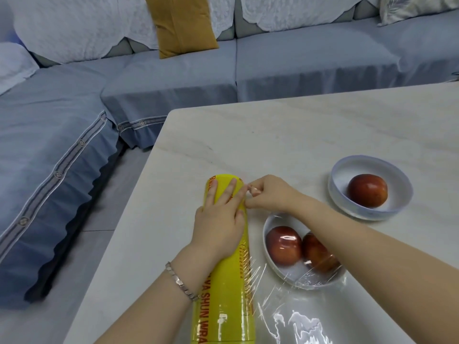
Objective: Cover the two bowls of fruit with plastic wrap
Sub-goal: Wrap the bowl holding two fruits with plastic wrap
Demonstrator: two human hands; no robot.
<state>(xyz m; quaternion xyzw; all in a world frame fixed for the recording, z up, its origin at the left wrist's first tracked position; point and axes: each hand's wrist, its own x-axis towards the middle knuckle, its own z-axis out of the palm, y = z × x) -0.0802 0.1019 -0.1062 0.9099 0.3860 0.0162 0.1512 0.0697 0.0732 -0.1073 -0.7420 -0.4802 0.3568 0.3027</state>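
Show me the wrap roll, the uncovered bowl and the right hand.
wrap roll (223,289), head view, on its yellow printed side.
uncovered bowl (360,165), head view, on the bare inner wall, far side.
right hand (269,194), head view, on the back of the hand.

Bright yellow roll (224,294) with red lettering, white bowls (340,194) holding dark red fruit (367,190), pale marble-veined table (298,135), blue-grey sofa (173,78) with a mustard cushion (181,23), silver bracelet (181,284).
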